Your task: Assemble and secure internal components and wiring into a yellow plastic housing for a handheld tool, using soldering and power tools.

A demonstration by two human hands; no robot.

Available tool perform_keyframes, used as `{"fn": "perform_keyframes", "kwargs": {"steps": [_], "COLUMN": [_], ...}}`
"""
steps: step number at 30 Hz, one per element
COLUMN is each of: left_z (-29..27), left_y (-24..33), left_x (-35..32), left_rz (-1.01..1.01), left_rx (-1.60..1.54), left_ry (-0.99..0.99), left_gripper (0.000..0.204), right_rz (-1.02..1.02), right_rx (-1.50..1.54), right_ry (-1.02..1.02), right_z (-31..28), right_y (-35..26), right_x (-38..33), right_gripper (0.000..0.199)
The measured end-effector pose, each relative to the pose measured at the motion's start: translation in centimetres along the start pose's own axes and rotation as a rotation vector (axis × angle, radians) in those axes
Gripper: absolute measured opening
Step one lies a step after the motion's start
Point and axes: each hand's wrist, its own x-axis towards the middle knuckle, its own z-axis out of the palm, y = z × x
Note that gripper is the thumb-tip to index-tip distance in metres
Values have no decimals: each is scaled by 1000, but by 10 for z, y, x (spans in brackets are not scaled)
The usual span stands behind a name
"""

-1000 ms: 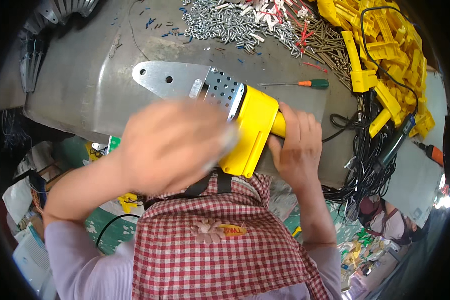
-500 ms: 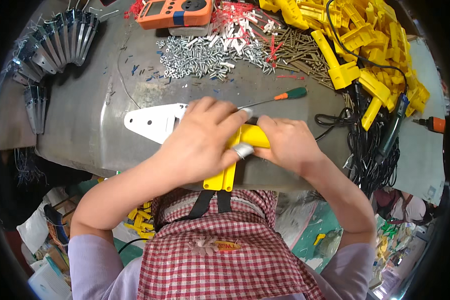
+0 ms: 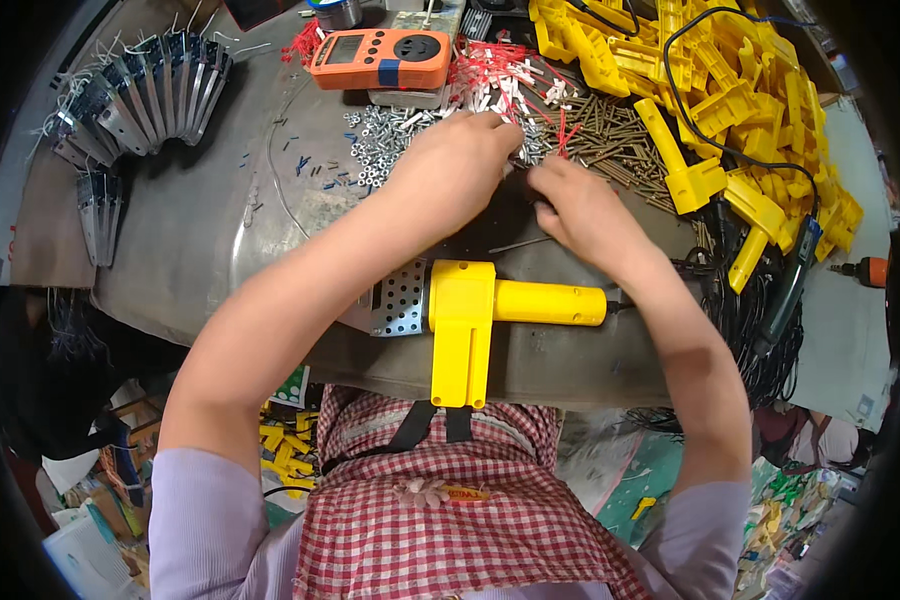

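Note:
My left hand (image 3: 455, 170) reaches over the pile of small screws and nuts (image 3: 375, 140), fingers bent down and their tips partly hidden. Close beside it, my right hand (image 3: 588, 208) is closed with its thumb and fingers drawn together; whatever they may hold is too small to make out. Nearer to me lies a yellow plastic handle housing (image 3: 460, 335), its round grip pointing right and its flat arm toward me. A perforated metal plate (image 3: 402, 300) joins its left side, partly behind my left forearm. A screwdriver's thin shaft (image 3: 520, 243) shows beside my right hand.
An orange multimeter (image 3: 380, 58) stands at the back, near red-and-white connector pieces (image 3: 490, 72). Long brass-coloured screws (image 3: 615, 140) lie by heaped yellow housings (image 3: 760, 90). Black cables (image 3: 740, 330) hang at the right. Several metal strip parts (image 3: 155, 95) fan out at far left.
Both hands have left the yellow housing and moved away from me to the small-parts piles. The housing now lies uncovered on the table. The whole view has shifted slightly.

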Motion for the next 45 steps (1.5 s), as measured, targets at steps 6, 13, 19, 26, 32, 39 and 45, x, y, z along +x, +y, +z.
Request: {"fn": "perform_keyframes", "kwargs": {"steps": [6, 13, 19, 26, 32, 39, 45], "left_z": [19, 23, 17, -56, -70, -53, -42], "left_y": [1, -16, -21, 28, 56, 64, 61], "left_x": [8, 6, 9, -69, -145, -168, -177], "left_rz": [129, 81, 78, -107, -157, -76, 191], "left_rx": [215, -81, -138, -539, -682, -598, -398], "left_ry": [-121, -69, 101, -122, -253, -111, 40], "left_gripper": [16, 29, 27, 25, 26, 33, 29], "right_rz": [101, 500, 648, 668, 589, 157, 86], "right_rx": [-13, 420, 802, 1041, 1104, 216, 56], "right_ry": [87, 57, 13, -133, -81, -5, -96], "right_z": [6, -18, -27, -39, -24, -28, -32], "right_y": [-7, 4, -11, -107, -138, -172, -186], "right_x": [-9, -10, -20, -63, -91, -95, -87], "right_gripper": [20, 17, 13, 13, 14, 30, 35]}}
